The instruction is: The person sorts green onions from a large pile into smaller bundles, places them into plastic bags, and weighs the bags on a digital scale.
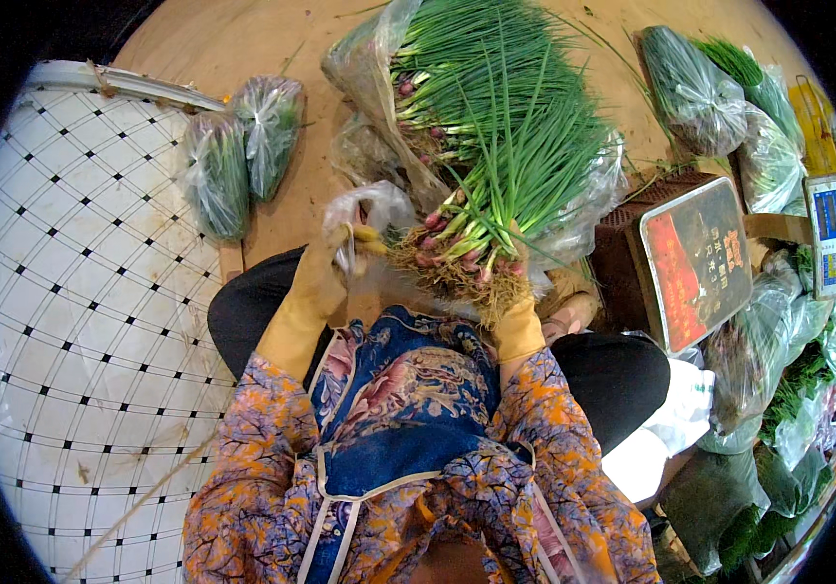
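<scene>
Both my hands wear yellow rubber gloves. My left hand (326, 273) has its fingers closed on the rim of a clear plastic bag (382, 202). My right hand (520, 310) grips a bunch of spring onions (476, 243) near the root end, with its fingers partly hidden under the roots. The reddish bulbs and tangled roots point toward me, and the green leaves stretch away. Just beyond lies a large pile of spring onions (496, 68), part of it inside a big open plastic bag (364, 58); the held leaves overlap it.
Two filled plastic bags (267, 131) lie at the left, beside white tiled flooring (87, 321). To the right stands a scale with a metal-rimmed platform (695, 263) and a display (830, 234). Several bagged bunches of greens (695, 92) lie around it.
</scene>
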{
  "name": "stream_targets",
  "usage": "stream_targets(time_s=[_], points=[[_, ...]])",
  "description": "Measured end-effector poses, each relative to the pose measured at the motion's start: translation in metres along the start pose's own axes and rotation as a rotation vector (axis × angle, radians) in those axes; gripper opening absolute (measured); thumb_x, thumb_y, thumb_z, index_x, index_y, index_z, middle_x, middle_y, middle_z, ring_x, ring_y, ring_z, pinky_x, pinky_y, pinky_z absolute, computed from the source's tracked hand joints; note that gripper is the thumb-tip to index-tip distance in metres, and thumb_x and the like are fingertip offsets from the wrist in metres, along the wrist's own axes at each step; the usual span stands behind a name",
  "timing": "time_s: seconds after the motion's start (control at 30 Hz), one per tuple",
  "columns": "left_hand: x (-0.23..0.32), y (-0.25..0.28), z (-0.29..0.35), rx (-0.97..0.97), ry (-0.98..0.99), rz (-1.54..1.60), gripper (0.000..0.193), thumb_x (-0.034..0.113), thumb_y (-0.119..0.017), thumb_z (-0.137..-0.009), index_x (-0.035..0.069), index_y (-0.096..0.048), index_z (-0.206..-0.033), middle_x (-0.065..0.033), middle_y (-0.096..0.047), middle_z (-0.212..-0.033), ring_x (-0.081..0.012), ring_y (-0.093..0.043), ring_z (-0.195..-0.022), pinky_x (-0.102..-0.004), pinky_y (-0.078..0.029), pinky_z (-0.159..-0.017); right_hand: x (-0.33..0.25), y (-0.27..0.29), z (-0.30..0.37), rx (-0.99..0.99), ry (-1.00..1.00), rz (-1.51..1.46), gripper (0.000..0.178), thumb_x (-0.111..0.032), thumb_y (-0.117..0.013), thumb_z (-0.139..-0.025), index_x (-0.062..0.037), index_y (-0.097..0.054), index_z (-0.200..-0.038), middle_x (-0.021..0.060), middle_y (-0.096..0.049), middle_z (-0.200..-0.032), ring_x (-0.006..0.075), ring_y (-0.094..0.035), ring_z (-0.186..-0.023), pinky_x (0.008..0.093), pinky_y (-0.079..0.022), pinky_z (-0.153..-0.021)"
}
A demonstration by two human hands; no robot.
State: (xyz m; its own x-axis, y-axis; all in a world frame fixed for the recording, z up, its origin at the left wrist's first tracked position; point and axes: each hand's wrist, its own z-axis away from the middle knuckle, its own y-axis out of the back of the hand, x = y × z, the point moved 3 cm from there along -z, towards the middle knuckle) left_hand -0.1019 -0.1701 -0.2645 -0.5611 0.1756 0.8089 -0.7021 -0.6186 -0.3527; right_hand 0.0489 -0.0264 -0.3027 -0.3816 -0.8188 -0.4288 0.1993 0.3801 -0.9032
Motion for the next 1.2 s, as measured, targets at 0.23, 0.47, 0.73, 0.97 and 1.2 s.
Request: stream_targets(time_s=[0.23,0.47,0.73,0.97,1.2], points=[[0.043,-0.020,0.008,-0.233,0.122,0.103,0.042,0.023,-0.047,-0.085,0.000,-0.040,-0.119,-0.0142,-0.059,-0.086,-0.0098,-0.051,-0.054,-0.0182,-0.042,-0.050,0.041,0.056,0.000,0.445,-0.101,0.126,0.045,-0.038,-0.053,-0.079,0.0020,-0.055,-0.098,0.0103,-0.060,-0.079,0.0144,-0.056,-0.050,0.0211,-0.044,-0.038],[0.052,0.014,-0.026,-0.215,-0.276,-0.578,0.014,-0.001,-0.050,-0.077,0.003,-0.056,-0.090,-0.0021,-0.053,-0.079,-0.0058,-0.045,-0.063,-0.0175,-0.037,-0.052,0.028,0.020,-0.012,0.404,0.034,1.172,0.069,-0.022,-0.074,-0.059,0.0007,-0.041,-0.115,0.0122,-0.058,-0.094,0.0241,-0.056,-0.089,0.0388,-0.044,-0.078],[0.055,0.050,-0.048,0.055,0.040,-0.015,0.023,0.018,-0.047,-0.083,0.003,-0.051,-0.099,-0.0033,-0.054,-0.066,-0.0072,-0.039,-0.038,-0.0187,-0.031,-0.034,0.090,0.072,0.006,-0.104,-0.590,2.101,0.082,-0.022,-0.070,-0.055,-0.0045,-0.031,-0.124,0.0181,-0.052,-0.101,0.0334,-0.050,-0.094,0.0396,-0.040,-0.082],[0.082,0.020,-0.029,-0.201,0.169,-0.104,0.038,0.016,-0.046,-0.083,-0.004,-0.043,-0.115,-0.0010,-0.046,-0.052,-0.0027,-0.027,-0.029,-0.0135,-0.023,-0.030,0.105,0.155,-0.010,0.425,-0.555,2.179,0.026,-0.005,-0.037,-0.080,-0.0042,-0.052,-0.101,0.0201,-0.056,-0.097,0.0341,-0.053,-0.093,0.0430,-0.041,-0.079],[0.083,0.065,-0.044,0.034,0.098,0.188,0.035,0.011,-0.043,-0.084,-0.006,-0.043,-0.114,0.0013,-0.044,-0.058,-0.0011,-0.029,-0.035,-0.0123,-0.020,-0.032,0.044,0.106,-0.021,0.116,-0.611,1.923,0.053,-0.034,-0.062,-0.071,-0.0070,-0.046,-0.113,0.0183,-0.050,-0.112,0.0316,-0.046,-0.104,0.0370,-0.039,-0.086]])
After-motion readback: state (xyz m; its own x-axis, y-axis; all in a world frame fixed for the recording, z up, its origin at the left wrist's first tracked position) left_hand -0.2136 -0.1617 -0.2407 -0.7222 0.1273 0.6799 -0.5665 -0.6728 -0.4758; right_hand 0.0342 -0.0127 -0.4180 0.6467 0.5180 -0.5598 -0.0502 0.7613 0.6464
